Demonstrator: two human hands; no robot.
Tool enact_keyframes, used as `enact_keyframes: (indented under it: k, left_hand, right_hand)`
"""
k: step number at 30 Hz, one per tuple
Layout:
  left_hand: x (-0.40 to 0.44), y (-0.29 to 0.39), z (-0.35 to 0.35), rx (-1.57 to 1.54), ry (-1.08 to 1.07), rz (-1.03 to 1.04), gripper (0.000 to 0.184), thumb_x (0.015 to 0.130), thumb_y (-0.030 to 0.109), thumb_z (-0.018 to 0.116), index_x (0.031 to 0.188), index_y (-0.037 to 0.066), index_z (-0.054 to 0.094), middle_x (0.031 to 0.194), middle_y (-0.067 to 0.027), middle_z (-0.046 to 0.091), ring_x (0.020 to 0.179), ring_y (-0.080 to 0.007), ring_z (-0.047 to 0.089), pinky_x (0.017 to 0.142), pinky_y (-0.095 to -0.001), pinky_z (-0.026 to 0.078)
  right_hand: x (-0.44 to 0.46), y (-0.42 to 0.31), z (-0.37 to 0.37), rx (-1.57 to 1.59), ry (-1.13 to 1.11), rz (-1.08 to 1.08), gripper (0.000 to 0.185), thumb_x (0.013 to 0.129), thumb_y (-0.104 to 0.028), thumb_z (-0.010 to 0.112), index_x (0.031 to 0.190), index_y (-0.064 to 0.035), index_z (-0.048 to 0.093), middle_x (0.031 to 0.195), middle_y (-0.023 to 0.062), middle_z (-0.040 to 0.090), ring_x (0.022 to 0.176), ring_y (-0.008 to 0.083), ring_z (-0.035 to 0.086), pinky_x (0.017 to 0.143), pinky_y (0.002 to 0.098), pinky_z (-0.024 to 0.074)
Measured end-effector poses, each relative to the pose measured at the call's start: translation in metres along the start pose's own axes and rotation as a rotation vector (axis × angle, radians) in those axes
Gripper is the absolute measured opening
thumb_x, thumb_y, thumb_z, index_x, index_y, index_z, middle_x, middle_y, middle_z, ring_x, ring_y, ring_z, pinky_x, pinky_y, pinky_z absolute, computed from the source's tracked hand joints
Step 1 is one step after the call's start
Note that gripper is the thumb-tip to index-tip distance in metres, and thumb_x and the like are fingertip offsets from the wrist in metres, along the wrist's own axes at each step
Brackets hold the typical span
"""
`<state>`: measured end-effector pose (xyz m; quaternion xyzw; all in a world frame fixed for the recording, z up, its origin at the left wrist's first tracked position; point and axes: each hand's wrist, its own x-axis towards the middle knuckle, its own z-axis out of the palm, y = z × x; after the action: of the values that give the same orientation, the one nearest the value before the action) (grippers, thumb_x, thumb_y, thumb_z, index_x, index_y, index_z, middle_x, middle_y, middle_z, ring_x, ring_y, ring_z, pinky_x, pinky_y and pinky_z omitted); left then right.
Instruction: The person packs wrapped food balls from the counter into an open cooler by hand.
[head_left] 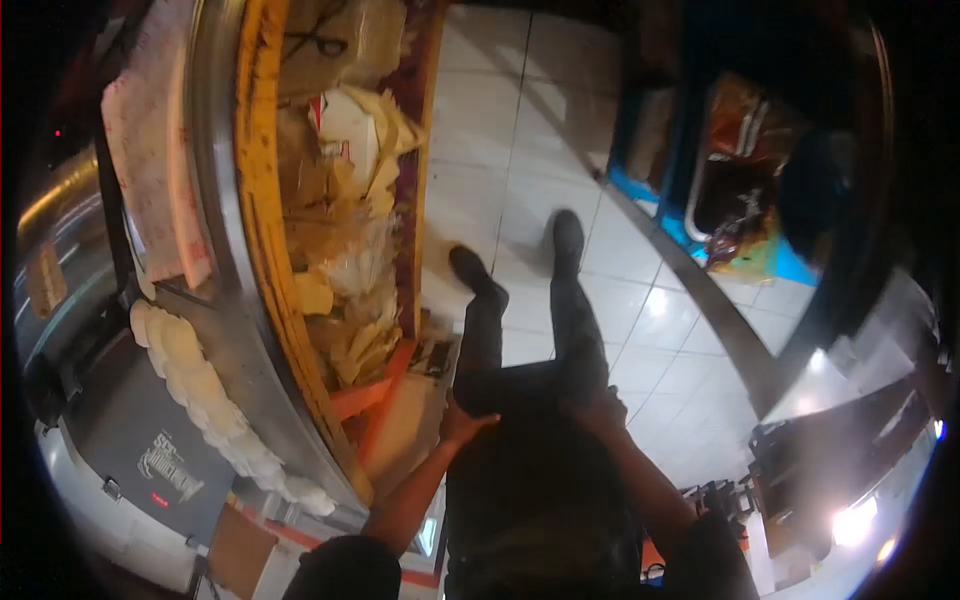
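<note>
My left hand (pixel 466 424) rests at my left thigh against a dark apron (pixel 535 460). Its thumb stretches out across the dark cloth, apart from the fingers, and nothing shows in it. At the other thigh, my right hand (pixel 604 411) touches the dark clothing. Its fingers are partly hidden and blurred, so their closure is unclear. Below the hands, my legs and dark shoes (pixel 567 240) stand on the white tiled floor (pixel 480 110).
Left of me, a yellow-edged shelf (pixel 262 150) holds crumpled paper (pixel 370 135), plastic and scissors (pixel 318 42). Overlapping white rounded pieces (pixel 205 395) line the metal counter (pixel 215 340) beside a grey case (pixel 150 440). At right, bagged dark-red contents (pixel 740 180) lie over blue material.
</note>
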<state>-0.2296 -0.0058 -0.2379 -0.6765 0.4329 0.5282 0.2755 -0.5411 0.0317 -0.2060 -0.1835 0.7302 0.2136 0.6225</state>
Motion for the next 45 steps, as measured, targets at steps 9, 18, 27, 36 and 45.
enact_keyframes:
  k: [9, 18, 27, 36, 45]
  left_hand:
    - [0.018, 0.018, -0.039, -0.193, 0.012, 0.247, 0.108, 0.055, 0.031, 0.091, 0.137, -0.003, 0.031, 0.132, -0.02, 0.05, 0.122, -0.0312, 0.051, 0.101, -0.0385, 0.041]
    - [0.036, -0.012, -0.026, -0.101, 0.064, 0.213, 0.112, 0.056, 0.031, 0.091, 0.14, -0.002, 0.025, 0.129, -0.022, 0.052, 0.123, -0.0332, 0.049, 0.102, -0.0398, 0.04]
    - [0.021, -0.005, -0.011, 0.035, 0.025, -0.064, 0.126, 0.05, 0.052, 0.089, 0.145, 0.008, 0.019, 0.138, -0.0247, 0.043, 0.125, -0.0432, 0.044, 0.102, -0.0488, 0.04]
    - [0.006, 0.011, -0.017, 0.046, 0.037, -0.107, 0.13, 0.049, 0.057, 0.087, 0.146, 0.006, 0.017, 0.137, -0.027, 0.043, 0.126, -0.043, 0.043, 0.102, -0.0504, 0.039]
    - [0.001, 0.004, -0.016, 0.05, 0.004, -0.225, 0.13, 0.049, 0.058, 0.086, 0.146, 0.009, 0.015, 0.137, -0.0335, 0.037, 0.123, -0.0479, 0.045, 0.099, -0.0512, 0.042]
  right_hand:
    - [0.006, -0.016, 0.028, 0.147, 0.105, -0.026, 0.114, 0.072, -0.049, 0.074, 0.149, -0.0097, 0.0, 0.114, 0.0312, 0.052, 0.099, 0.0469, 0.059, 0.086, 0.0526, 0.0481]
    - [0.013, -0.015, 0.038, 0.121, 0.11, 0.0, 0.113, 0.073, -0.052, 0.073, 0.149, -0.0079, 0.002, 0.117, 0.0322, 0.05, 0.1, 0.0477, 0.059, 0.085, 0.0521, 0.0485]
    - [0.021, 0.01, 0.05, 0.085, 0.111, 0.025, 0.11, 0.073, -0.056, 0.071, 0.148, -0.0107, 0.005, 0.12, 0.0328, 0.05, 0.106, 0.0493, 0.056, 0.089, 0.0533, 0.0462]
    - [0.02, 0.0, 0.03, 0.029, 0.089, 0.016, 0.115, 0.071, -0.066, 0.068, 0.148, -0.0065, 0.007, 0.123, 0.0329, 0.048, 0.107, 0.046, 0.057, 0.088, 0.0498, 0.0479]
    - [0.005, -0.011, 0.028, 0.04, 0.118, -0.028, 0.11, 0.071, -0.062, 0.071, 0.146, -0.0086, 0.01, 0.12, 0.0334, 0.05, 0.104, 0.0469, 0.058, 0.087, 0.0514, 0.0476]
